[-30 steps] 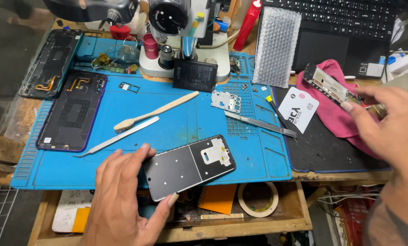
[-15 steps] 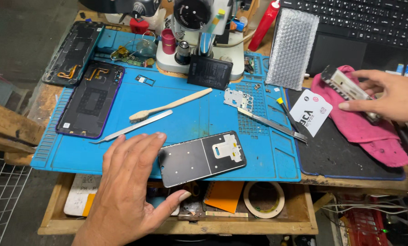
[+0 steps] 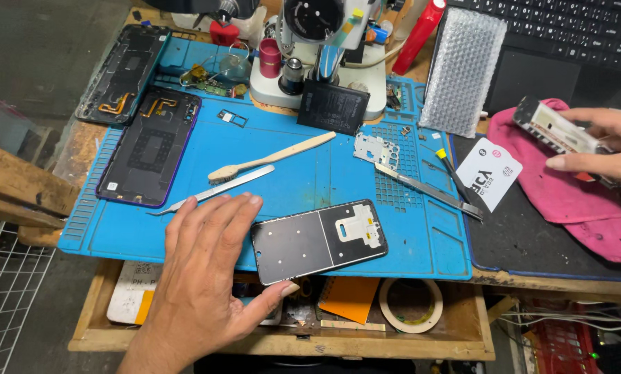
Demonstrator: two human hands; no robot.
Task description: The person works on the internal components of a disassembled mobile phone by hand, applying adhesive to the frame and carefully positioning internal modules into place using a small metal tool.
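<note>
Phone frame lay dark side up at near edge of blue mat, overhanging open drawer. Left hand spread wide, flat, thumb touching frame's lower left corner. Right hand gripped small pale device over pink cloth; device's far end hidden by fingers, wrist cut off at picture edge. Tweezers just beyond left fingertips.

Worn wooden workbench, open drawer, grey concrete floor, white wire rack.
</note>
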